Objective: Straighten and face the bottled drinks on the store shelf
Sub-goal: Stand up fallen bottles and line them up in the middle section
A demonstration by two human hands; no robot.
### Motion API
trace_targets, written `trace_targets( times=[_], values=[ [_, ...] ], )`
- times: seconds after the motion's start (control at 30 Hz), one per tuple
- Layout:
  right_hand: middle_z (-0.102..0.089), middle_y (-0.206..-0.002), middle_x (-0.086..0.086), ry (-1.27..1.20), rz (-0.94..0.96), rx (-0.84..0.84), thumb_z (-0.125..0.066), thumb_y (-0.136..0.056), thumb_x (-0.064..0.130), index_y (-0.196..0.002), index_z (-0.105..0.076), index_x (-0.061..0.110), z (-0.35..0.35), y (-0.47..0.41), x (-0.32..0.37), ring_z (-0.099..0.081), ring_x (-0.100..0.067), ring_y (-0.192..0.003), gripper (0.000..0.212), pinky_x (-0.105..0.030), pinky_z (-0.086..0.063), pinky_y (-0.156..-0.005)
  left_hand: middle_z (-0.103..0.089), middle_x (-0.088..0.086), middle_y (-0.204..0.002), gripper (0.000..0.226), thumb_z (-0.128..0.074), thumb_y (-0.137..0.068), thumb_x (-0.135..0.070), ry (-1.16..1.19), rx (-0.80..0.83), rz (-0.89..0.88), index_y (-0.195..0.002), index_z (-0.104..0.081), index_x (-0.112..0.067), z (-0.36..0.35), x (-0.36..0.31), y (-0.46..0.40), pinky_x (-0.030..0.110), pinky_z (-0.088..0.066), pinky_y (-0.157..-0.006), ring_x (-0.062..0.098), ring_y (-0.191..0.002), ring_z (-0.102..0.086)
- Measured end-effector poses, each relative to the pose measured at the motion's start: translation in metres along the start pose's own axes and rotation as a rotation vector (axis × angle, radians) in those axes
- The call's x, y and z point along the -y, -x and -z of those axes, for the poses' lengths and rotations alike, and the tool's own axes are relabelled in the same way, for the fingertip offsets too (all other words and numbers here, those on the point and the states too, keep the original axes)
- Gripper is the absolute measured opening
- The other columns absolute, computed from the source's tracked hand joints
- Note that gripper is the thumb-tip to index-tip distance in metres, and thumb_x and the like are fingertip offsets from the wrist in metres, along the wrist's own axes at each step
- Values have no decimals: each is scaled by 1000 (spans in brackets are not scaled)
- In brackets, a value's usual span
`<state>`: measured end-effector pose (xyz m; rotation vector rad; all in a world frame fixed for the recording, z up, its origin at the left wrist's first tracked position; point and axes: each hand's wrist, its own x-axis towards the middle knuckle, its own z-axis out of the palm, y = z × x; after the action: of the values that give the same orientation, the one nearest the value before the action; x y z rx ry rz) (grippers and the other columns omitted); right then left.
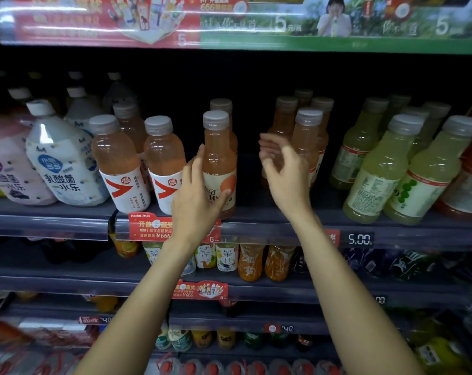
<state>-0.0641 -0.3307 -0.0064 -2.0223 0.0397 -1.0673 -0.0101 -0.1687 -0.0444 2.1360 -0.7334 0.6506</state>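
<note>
Left grip: the left hand (199, 196) curls round the lower body of a peach drink bottle (220, 163), thumb on its label, fingers along its left side.
Right grip: the right hand (282, 169) holds nothing; its fingers are loosely spread and blurred, hovering in front of a second peach cluster (305, 139).
Where the bottle is: upright at the front edge of the shelf (270, 226), its label turned partly away; 1 matching bottle stands directly behind the grip.
Left of the grip: 2 front peach bottles (140, 163) with red-arrow labels lean leftward, at least 1 more behind them; further left, 2 large white yoghurt-drink bottles (40, 158) also lean.
Right of the grip: an empty gap in the row, then about 4 peach bottles, then some 6 green drink bottles (408, 169), the front ones tilted.
Handling, judged: a full plastic bottle, moderately heavy, stiff enough to squeeze lightly, smooth and a little slippery.
Best hold, judged: round the labelled waist, where it twists easily to face forward without tipping.
</note>
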Motion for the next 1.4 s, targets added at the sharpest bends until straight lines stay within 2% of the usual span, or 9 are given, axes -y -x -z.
trace_targets(
  times=[0.1, 0.17, 0.27, 0.37, 0.57, 0.9, 1.13, 1.3, 1.4],
  values=[
    [-64, -107, -5, 202, 65, -260, -59, -90, 14, -110, -61, 6, 20, 22, -9, -60, -14, -100, 21, -27, -51, -84, -45, 10, -135, 88, -72, -83, -31, -13, -15, 11, -151, -17, -16, -2, -2, 1, 26, -49, -66, 23, -110, -54],
    [-58, -112, -8, 296, -5, -361, -65, -85, 18, -114, -57, 8, 29, 28, -19, -54, -19, -105, 32, -27, -46, -86, -45, 10, -135, 87, -71, -83, -31, -19, -23, 10, -150, -18, -16, -3, -3, 2, 21, -46, -65, 22, -111, -54],
    [-48, -127, -11, 288, -211, -230, -77, -75, 22, -130, -43, 13, 35, 24, -31, -48, -24, -115, 65, -23, -37, -91, -44, 9, -137, 86, -71, -84, -32, -24, -29, 14, -150, -18, -16, -3, -4, 2, 14, -39, -60, 21, -112, -53],
    [-54, -128, -7, 188, -278, -94, -79, -73, 22, -138, -29, 19, 36, 20, -37, -56, -22, -113, 82, -31, -45, -92, -44, 7, -137, 87, -70, -84, -34, -22, -31, 23, -151, -18, -18, -4, -4, 3, 14, -37, -56, 19, -109, -53],
    [-60, -123, -1, 86, -270, 54, -74, -77, 15, -139, -23, 25, 44, 22, -34, -59, -13, -108, 81, -24, -47, -91, -41, 8, -141, 87, -70, -84, -35, -13, -17, 40, -151, -15, -19, -3, -4, 3, 28, -51, -67, 21, -116, -51],
    [-48, -139, -4, 71, -213, 240, -78, -77, 22, -144, -24, 19, 3, 0, -30, -48, -19, -126, 86, -23, -40, -96, -41, 7, -141, 89, -70, -84, -35, -28, -14, 45, -152, -12, -23, -3, -5, 4, 23, -45, -63, 16, -112, -51],
    [-51, -134, 1, 34, -193, 276, -80, -73, 25, -139, -29, 21, 12, -2, -33, -47, -4, -114, 84, -21, -42, -92, -41, 8, -142, 87, -67, -86, -41, -26, -24, 33, -152, -13, -21, -4, -5, 4, 17, -41, -58, 20, -110, -54],
    [-42, -144, 3, -133, -257, 486, -76, -78, 20, -141, -23, 35, 23, -3, -44, -43, -11, -130, 84, -38, -41, -107, -39, 5, -145, 87, -67, -85, -42, -27, -41, 26, -151, -16, -18, -6, -2, 4, 8, -34, -60, 16, -117, -49],
    [-40, -145, 1, -108, -248, 510, -76, -78, 12, -143, -18, 32, 23, -1, -45, -42, -13, -131, 89, -34, -41, -106, -36, 3, -148, 88, -68, -84, -41, -28, -45, 26, -151, -16, -19, -7, -2, 3, 7, -35, -60, 12, -119, -45]
  ],
)
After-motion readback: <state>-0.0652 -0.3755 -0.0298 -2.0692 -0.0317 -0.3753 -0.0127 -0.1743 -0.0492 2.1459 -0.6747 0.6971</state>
